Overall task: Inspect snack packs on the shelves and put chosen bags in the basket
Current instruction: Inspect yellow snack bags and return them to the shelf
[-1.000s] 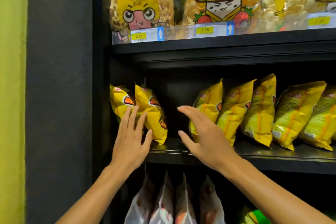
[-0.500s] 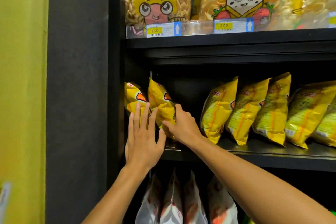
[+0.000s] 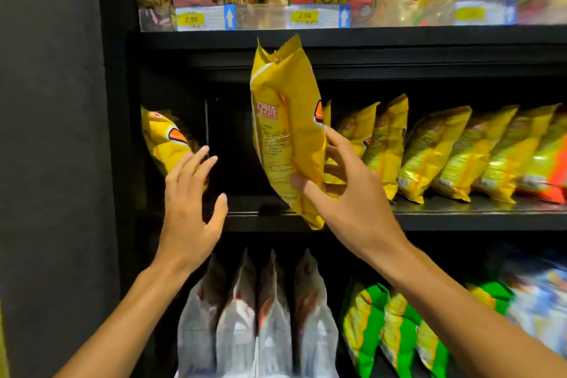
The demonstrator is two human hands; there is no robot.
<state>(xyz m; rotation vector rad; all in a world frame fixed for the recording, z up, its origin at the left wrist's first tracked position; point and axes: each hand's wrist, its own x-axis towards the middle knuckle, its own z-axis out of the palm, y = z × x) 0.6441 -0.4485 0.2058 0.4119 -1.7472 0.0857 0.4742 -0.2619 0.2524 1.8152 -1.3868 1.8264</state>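
Yellow snack bag (image 3: pixel 285 132) gripped by right hand (image 3: pixel 352 193), before black shelf (image 3: pixel 460 218).

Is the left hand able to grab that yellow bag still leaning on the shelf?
Probably yes. The left hand is open, with its fingertips right at the leaning yellow bag, and nothing sits between them. The right hand holds another bag.

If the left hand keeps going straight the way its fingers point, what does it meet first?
Most likely the yellow snack bag leaning at the shelf's left end: the left hand is open, its fingertips already at the bag's lower edge. Depth is unclear, so contact can't be confirmed.
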